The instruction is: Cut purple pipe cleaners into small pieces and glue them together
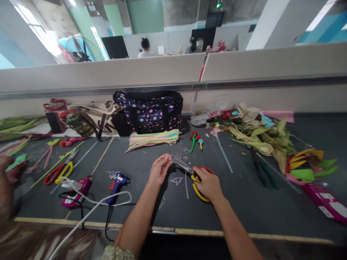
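My left hand (161, 169) is closed in a pinch on a small purple piece (168, 157), perhaps of pipe cleaner. My right hand (209, 183) grips a pair of scissors (201, 194) with red and yellow handles. The scissor blades (182, 164) point left, their tips close to my left fingertips. Below the blades, a purple pipe cleaner (187, 187) lies on the dark table. Several short purple cut pieces (176, 181) are scattered between my hands. Just beyond sit a red pompom flower with a green stem (193, 141) and a blue one with a yellow stem (201, 143).
A pastel pipe cleaner bundle (153, 140) lies before a patterned bag (154, 112). On the left are a blue glue gun (117, 187), a magenta device (78, 193), cables, other scissors (61, 171) and another person's arm (5, 184). Dried husks (257, 139) and pliers (262, 169) occupy the right.
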Action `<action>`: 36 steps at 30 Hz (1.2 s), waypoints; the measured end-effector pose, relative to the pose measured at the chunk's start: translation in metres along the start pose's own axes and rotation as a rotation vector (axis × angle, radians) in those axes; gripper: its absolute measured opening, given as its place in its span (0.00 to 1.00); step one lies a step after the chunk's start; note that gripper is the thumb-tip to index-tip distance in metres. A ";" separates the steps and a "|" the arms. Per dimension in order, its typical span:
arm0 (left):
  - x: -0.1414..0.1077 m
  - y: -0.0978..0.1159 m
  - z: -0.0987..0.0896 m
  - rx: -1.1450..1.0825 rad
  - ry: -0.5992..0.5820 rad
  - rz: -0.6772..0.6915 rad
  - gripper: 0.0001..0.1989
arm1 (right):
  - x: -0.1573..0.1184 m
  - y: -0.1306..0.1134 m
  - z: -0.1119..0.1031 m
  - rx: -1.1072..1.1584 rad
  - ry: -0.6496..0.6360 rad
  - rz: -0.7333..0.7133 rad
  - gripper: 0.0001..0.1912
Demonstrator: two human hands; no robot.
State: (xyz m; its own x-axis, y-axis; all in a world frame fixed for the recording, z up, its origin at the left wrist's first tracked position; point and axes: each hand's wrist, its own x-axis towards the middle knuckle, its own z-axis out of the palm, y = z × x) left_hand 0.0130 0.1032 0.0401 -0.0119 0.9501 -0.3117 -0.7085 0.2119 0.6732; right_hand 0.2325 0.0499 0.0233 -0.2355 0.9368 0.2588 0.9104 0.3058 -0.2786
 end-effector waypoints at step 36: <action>0.002 -0.001 -0.004 0.039 0.006 0.017 0.13 | 0.000 0.002 0.004 0.020 0.008 -0.037 0.16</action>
State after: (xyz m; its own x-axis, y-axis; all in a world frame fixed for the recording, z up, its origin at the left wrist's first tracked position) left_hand 0.0108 0.1042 0.0367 -0.0282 0.9523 -0.3037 -0.6798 0.2045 0.7043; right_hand 0.2328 0.0509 0.0187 -0.2664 0.9234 0.2764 0.8940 0.3439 -0.2873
